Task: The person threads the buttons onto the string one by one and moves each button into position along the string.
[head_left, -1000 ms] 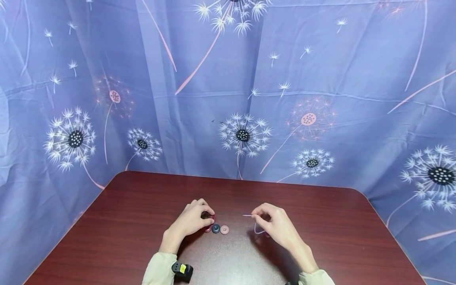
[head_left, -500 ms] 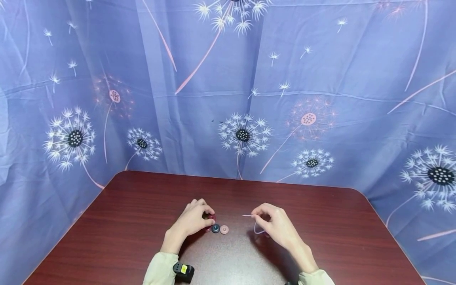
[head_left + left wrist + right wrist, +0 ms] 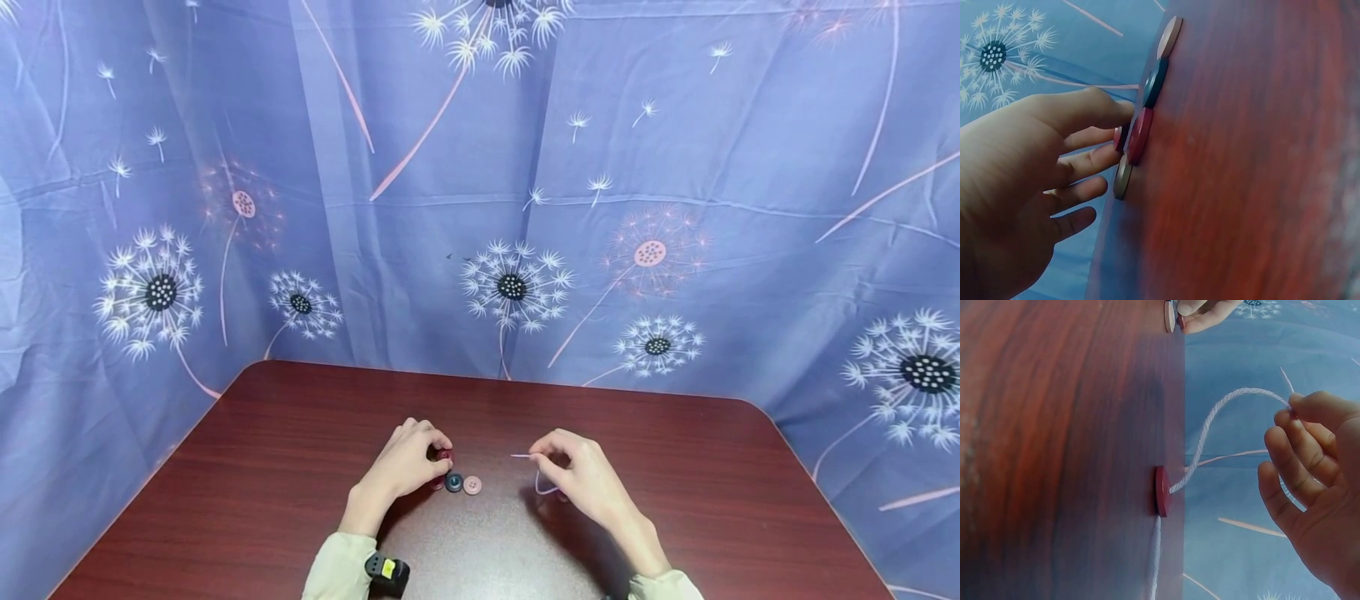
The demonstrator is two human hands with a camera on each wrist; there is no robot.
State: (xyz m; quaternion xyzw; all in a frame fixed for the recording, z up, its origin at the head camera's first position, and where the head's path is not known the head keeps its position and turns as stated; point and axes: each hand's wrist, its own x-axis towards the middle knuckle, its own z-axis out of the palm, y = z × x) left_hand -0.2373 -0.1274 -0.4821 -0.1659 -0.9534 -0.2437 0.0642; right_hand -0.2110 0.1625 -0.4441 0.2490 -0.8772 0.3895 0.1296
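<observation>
Lower middle of the head frame, left side first: left hand (image 3: 405, 458) is reaching over a small group of buttons. Thumb and forefinger appear to be pinching a red button (image 3: 446, 456); the other fingers are curving loosely, a little spread. In the left-wrist view a tan button (image 3: 1122, 177) and a flat red button (image 3: 1140, 136) are lying on the table (image 3: 480, 550) just beside the fingertips. Next rightward, a blue button (image 3: 454, 482) and a pink button (image 3: 472, 485) are lying side by side.

Farther right, pale cord (image 3: 1210, 419) is running out of a threaded button (image 3: 1162, 491), left of centre-bottom in the right-wrist frame and seemingly resting on the table. Right hand (image 3: 581, 471), right of centre in the head frame, is pinching the cord between thumb and forefinger; a short free end is pointing left. Its remaining fingers are bending loosely.

Judgement: the step is looking like taking up the red button with the cord end standing ready. Gripping the rim only, leaving the holes uncovered, should be helping; lifting straight up should be sparing the neighbours a nudge. Pinching near the tip should be keeping the cord stiff; too long an end would probably be drooping.
</observation>
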